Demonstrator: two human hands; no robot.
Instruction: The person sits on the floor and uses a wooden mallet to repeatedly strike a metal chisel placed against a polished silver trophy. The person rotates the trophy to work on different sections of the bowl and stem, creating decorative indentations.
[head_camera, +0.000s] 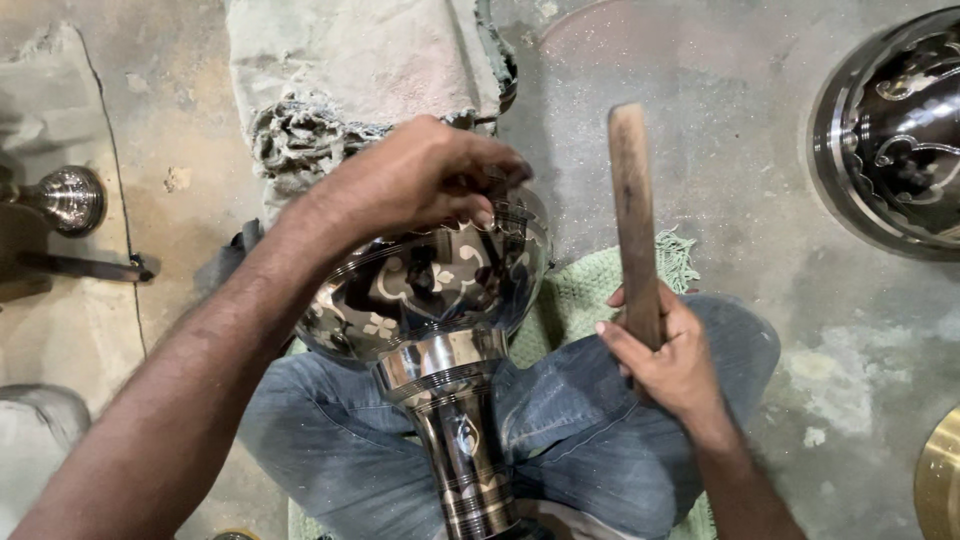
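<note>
A shiny dark metal vase with pale floral engraving lies tilted across my lap, its round belly away from me and its narrow neck toward me. My left hand rests on top of the belly, fingers pinched on a small dark tool that is mostly hidden under them. My right hand grips a worn wooden stick by its lower end, held nearly upright to the right of the vase and clear of it.
A dusty grey cloth-wrapped block lies beyond the vase. Another engraved dark metal vessel sits at the upper right, and a small metal knob piece at the left. A green mat lies under my jeans-clad legs on the concrete floor.
</note>
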